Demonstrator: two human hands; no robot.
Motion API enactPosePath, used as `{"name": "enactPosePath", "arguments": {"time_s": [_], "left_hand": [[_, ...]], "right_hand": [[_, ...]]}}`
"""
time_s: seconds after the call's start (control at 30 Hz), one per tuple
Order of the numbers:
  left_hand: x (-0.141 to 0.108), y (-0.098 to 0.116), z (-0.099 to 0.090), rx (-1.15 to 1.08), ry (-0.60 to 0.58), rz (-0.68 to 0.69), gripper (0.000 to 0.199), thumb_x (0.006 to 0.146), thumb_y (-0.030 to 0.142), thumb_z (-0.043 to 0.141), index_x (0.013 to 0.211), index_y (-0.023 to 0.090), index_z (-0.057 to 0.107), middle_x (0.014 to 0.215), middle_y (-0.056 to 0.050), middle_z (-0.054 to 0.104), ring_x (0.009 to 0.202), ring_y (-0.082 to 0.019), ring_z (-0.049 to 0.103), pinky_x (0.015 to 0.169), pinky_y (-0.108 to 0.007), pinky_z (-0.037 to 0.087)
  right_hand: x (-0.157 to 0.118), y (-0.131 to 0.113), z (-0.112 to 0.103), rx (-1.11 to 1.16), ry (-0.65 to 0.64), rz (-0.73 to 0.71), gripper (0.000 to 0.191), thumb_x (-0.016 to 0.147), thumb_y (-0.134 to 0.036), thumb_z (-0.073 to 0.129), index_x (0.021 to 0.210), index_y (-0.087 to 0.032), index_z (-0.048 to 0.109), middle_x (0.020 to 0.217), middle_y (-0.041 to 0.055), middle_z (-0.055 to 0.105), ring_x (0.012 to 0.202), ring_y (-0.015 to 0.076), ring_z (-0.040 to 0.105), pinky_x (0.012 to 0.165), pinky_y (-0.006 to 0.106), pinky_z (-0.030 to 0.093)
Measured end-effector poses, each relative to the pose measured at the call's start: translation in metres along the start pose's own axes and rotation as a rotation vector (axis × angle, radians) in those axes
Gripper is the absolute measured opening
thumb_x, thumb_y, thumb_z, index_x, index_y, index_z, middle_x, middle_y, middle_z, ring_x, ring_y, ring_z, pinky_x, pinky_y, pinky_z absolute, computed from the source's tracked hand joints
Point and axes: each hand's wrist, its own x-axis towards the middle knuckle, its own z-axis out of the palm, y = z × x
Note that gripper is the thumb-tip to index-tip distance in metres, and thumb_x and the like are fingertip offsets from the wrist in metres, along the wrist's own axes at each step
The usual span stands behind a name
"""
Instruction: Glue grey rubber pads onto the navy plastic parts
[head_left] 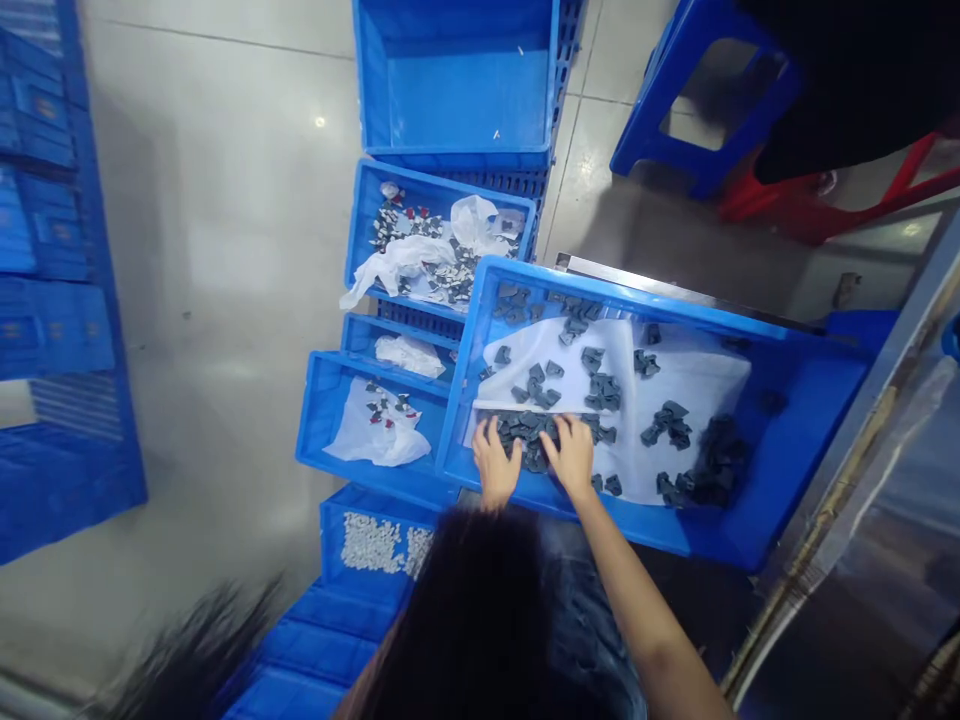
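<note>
My left hand and my right hand rest side by side, fingers spread, on a heap of small dark grey parts. The heap lies at the near edge of a large blue plastic crate, which is tilted towards me. A white plastic sheet lines the crate, with more clusters of the same parts scattered over it. The densest cluster sits at the right. Neither hand clearly grips a part, and my fingers hide some of the heap.
Smaller blue crates holding white sheets and mixed pieces stand to the left, with a crate of white pieces nearer me. Dark hair crosses the lower view. A blue stool, a red stool and stacked blue crates surround the area.
</note>
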Motion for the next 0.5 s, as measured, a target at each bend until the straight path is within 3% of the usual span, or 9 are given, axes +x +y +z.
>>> {"name": "enactPosePath", "arguments": {"time_s": [0.1, 0.17, 0.27, 0.37, 0.5], "left_hand": [[0.009, -0.015, 0.009, -0.072, 0.077, -0.169, 0.051, 0.084, 0.035, 0.050, 0.130, 0.014, 0.041, 0.125, -0.024, 0.051, 0.126, -0.034, 0.044, 0.100, -0.058, 0.036], [0.023, -0.019, 0.012, -0.146, 0.089, -0.202, 0.045, 0.086, 0.037, 0.049, 0.125, 0.016, 0.045, 0.120, -0.020, 0.056, 0.121, -0.030, 0.049, 0.100, -0.053, 0.038], [0.037, -0.019, 0.014, -0.277, 0.078, -0.171, 0.034, 0.087, 0.037, 0.046, 0.114, 0.017, 0.053, 0.113, -0.014, 0.062, 0.112, -0.024, 0.057, 0.096, -0.041, 0.046], [0.033, -0.017, 0.005, -0.409, 0.062, -0.128, 0.032, 0.089, 0.036, 0.038, 0.111, 0.019, 0.054, 0.110, -0.010, 0.064, 0.105, -0.019, 0.060, 0.091, -0.033, 0.049], [0.026, -0.019, -0.019, -0.539, 0.018, -0.081, 0.038, 0.088, 0.044, 0.036, 0.109, 0.018, 0.055, 0.105, -0.008, 0.063, 0.102, -0.018, 0.061, 0.086, -0.027, 0.050]], "right_hand": [[0.001, -0.019, 0.016, 0.050, 0.018, 0.114, 0.042, 0.091, -0.036, 0.044, 0.121, -0.011, 0.058, 0.137, 0.0244, 0.040, 0.130, 0.0401, 0.028, 0.098, 0.063, 0.028], [0.005, -0.025, 0.020, 0.118, -0.011, 0.145, 0.042, 0.091, -0.033, 0.045, 0.123, -0.009, 0.057, 0.139, 0.0243, 0.038, 0.132, 0.0396, 0.024, 0.100, 0.063, 0.024], [0.007, -0.037, 0.026, 0.260, -0.099, 0.139, 0.035, 0.087, -0.028, 0.053, 0.117, -0.012, 0.063, 0.127, 0.0191, 0.053, 0.126, 0.0323, 0.037, 0.105, 0.053, 0.028], [0.001, -0.059, 0.034, 0.408, -0.133, 0.170, 0.037, 0.080, -0.027, 0.063, 0.116, -0.016, 0.064, 0.119, 0.0120, 0.061, 0.120, 0.0257, 0.047, 0.105, 0.042, 0.034], [-0.010, -0.091, 0.046, 0.595, -0.065, 0.294, 0.036, 0.078, -0.026, 0.064, 0.113, -0.017, 0.064, 0.110, 0.0063, 0.067, 0.100, 0.0184, 0.062, 0.087, 0.029, 0.051]]}}
